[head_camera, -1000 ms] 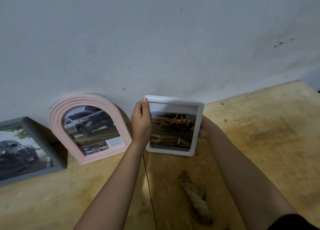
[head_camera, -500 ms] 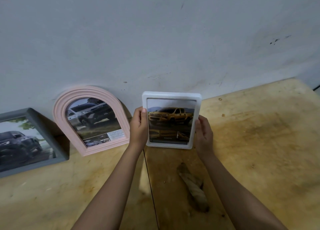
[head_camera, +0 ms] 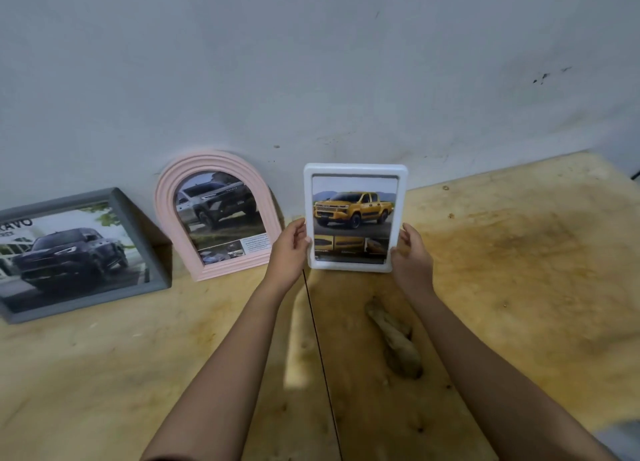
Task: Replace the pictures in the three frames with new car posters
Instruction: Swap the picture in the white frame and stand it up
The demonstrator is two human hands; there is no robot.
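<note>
A white rectangular frame with a yellow pickup poster stands upright on the wooden table against the wall. My left hand grips its lower left edge, thumb on the front. My right hand holds its lower right edge. To the left a pink arched frame with a silver car poster leans on the wall. Further left a grey rectangular frame with a dark SUV poster leans there too.
The wooden table is stained and runs up to a scuffed white wall. A dark seam crosses the tabletop between my arms. A brown rough patch lies on the wood just in front of the white frame.
Both hands slid down the white frame's sides to its lower edges. My right hand came out from behind it to the front edge. The frame now stands straighter against the wall.
</note>
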